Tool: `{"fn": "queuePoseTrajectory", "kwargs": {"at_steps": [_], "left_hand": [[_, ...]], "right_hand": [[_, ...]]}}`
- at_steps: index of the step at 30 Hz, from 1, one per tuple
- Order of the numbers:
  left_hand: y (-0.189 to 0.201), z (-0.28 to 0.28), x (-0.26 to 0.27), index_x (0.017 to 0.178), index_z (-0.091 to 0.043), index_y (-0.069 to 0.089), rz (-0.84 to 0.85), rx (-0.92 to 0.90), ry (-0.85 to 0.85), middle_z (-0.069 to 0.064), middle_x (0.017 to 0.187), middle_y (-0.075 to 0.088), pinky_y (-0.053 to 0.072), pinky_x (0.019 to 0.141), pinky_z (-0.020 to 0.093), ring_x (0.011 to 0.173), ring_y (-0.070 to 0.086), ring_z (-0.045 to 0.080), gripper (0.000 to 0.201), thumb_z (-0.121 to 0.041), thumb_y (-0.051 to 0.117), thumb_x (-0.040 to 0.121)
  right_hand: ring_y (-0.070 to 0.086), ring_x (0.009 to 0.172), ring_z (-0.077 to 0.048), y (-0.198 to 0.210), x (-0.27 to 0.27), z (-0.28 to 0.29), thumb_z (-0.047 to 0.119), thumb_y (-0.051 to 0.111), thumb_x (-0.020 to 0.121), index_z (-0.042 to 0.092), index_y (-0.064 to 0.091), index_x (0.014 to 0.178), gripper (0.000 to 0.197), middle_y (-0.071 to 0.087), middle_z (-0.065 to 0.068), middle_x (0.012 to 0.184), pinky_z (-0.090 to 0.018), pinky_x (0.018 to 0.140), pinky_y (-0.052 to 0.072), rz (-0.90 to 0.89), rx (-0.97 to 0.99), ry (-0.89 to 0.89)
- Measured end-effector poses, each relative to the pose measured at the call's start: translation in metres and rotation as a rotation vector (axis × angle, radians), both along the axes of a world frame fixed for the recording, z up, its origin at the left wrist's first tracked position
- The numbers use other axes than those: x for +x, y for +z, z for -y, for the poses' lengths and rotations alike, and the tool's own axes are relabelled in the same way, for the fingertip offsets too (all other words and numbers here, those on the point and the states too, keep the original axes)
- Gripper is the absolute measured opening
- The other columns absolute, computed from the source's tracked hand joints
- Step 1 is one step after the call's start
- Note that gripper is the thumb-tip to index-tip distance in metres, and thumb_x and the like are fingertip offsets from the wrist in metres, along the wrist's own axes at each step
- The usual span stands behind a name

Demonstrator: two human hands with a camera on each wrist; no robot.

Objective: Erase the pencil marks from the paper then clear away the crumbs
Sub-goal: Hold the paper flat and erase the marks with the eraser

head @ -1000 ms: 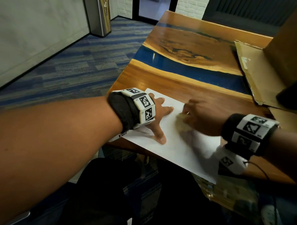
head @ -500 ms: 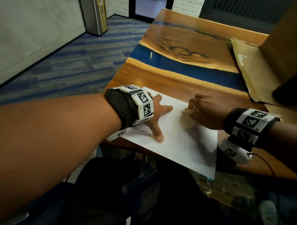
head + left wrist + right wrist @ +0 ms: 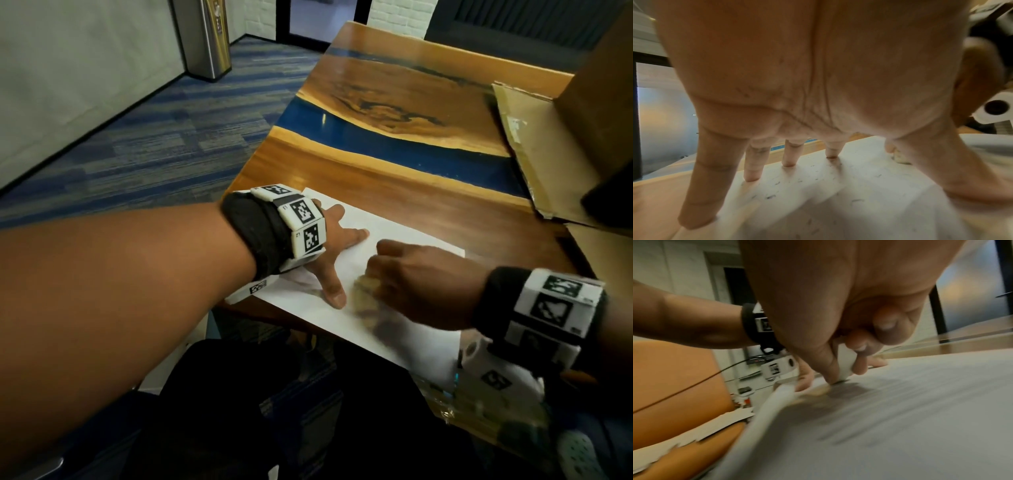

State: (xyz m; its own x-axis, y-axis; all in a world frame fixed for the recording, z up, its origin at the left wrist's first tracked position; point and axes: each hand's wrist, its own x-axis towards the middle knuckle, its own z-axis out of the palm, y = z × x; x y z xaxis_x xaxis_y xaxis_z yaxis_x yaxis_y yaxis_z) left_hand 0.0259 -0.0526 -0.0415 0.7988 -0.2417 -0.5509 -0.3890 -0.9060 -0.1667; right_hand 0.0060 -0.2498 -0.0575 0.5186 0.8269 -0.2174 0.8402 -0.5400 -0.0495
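The left hand (image 3: 337,240) presses the paper (image 3: 363,329) flat on the table (image 3: 394,178), fingers (image 3: 754,162) spread straight. The right hand (image 3: 418,284) pinches an eraser (image 3: 844,365) against the paper.

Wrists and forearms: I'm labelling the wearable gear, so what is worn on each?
Both forearms are bare, no sleeves. The left wrist wears a black fabric band under a ring of white square tiles printed with black fiducial markers. The right wrist wears the same, with a white camera housing slung beneath it.

Blue striped carpet (image 3: 164,137) beside a wood-and-blue-resin table (image 3: 394,178).
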Motion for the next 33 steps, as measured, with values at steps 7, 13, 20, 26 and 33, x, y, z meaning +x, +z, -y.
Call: {"fn": "queuePoseTrajectory", "kwargs": {"at_steps": [7, 13, 20, 26, 33], "left_hand": [[-0.001, -0.002, 0.0, 0.153, -0.051, -0.011, 0.0, 0.0, 0.001, 0.008, 0.165, 0.004, 0.036, 0.107, 0.061, 0.143, 0.025, 0.044, 0.136, -0.092, 0.066, 0.049], [0.0, -0.002, -0.001, 0.153, -0.05, -0.012, -0.007, -0.002, 0.002, 0.009, 0.166, 0.001, 0.031, 0.11, 0.061, 0.145, 0.021, 0.044, 0.134, -0.091, 0.065, 0.051], [-0.001, -0.001, 0.001, 0.153, -0.049, -0.013, -0.011, 0.002, 0.002, 0.009, 0.166, 0.001, 0.031, 0.11, 0.06, 0.145, 0.021, 0.044, 0.135, -0.091, 0.066, 0.051], [-0.003, -0.004, 0.0, 0.154, -0.048, -0.012, -0.016, -0.011, 0.007, 0.01, 0.165, 0.003, 0.031, 0.111, 0.058, 0.145, 0.022, 0.043, 0.135, -0.089, 0.068, 0.053], [0.004, -0.005, 0.002, 0.155, -0.046, -0.005, 0.009, 0.026, -0.039, 0.009, 0.166, 0.004, 0.03, 0.11, 0.06, 0.148, 0.017, 0.042, 0.13, -0.089, 0.066, 0.055]], "right_hand": [[0.048, 0.078, -0.017, 0.0, 0.016, 0.004, 0.043, 0.033, 0.096, 0.024, 0.052, 0.099, 0.027, 0.041, 0.006, 0.092, -0.034, 0.068, 0.042, 0.109, -0.008, -0.115], [0.05, 0.08, -0.015, 0.01, 0.024, 0.008, 0.037, 0.044, 0.099, 0.022, 0.058, 0.113, 0.025, 0.045, 0.005, 0.098, -0.034, 0.073, 0.049, 0.11, -0.07, -0.226], [0.052, 0.087, -0.017, 0.005, -0.004, -0.001, 0.044, 0.035, 0.097, 0.022, 0.057, 0.111, 0.034, 0.049, 0.003, 0.102, -0.038, 0.075, 0.051, 0.001, -0.046, 0.057], [0.053, 0.081, -0.021, 0.005, -0.006, -0.001, 0.039, 0.041, 0.096, 0.02, 0.057, 0.104, 0.026, 0.048, 0.002, 0.097, -0.04, 0.063, 0.051, 0.098, 0.006, 0.06], [0.052, 0.081, -0.018, 0.004, 0.036, 0.017, 0.044, 0.046, 0.097, 0.025, 0.057, 0.112, 0.027, 0.047, 0.004, 0.099, -0.036, 0.073, 0.051, 0.125, -0.065, -0.27]]}}
